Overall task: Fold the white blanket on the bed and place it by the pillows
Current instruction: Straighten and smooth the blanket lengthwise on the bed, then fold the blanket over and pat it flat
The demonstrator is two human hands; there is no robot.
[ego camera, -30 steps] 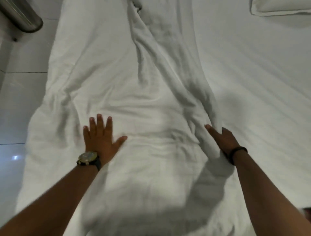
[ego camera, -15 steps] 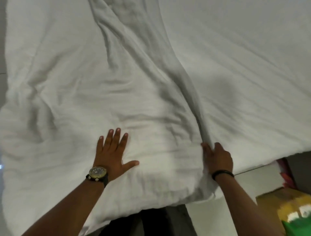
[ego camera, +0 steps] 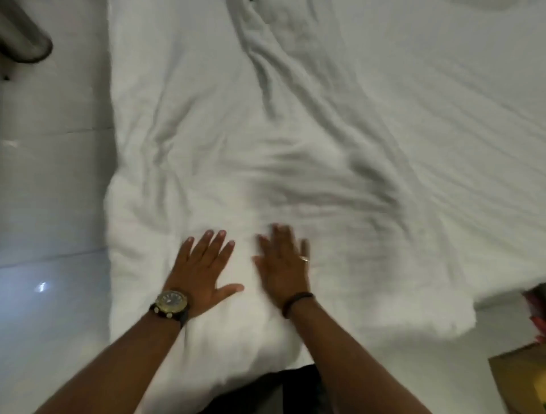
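Note:
The white blanket [ego camera: 212, 147] lies as a long wrinkled strip along the left side of the bed, its near end at the foot edge. My left hand [ego camera: 204, 266], with a watch on the wrist, rests flat on the blanket's near end with fingers spread. My right hand [ego camera: 283, 266], wearing a ring and a dark wristband, lies flat beside it, palm down, slightly blurred. Neither hand grips the cloth. A sliver of a pillow [ego camera: 502, 3] shows at the top right corner.
The white bed sheet [ego camera: 458, 118] spreads to the right of the blanket. A glossy tiled floor [ego camera: 50, 207] runs along the left. A metal cylinder [ego camera: 20, 35] sits at the top left. A cardboard box [ego camera: 520, 378] stands at the lower right.
My right hand has left the blanket's right edge and moved left, flat beside my left hand. The view has tilted back up the bed.

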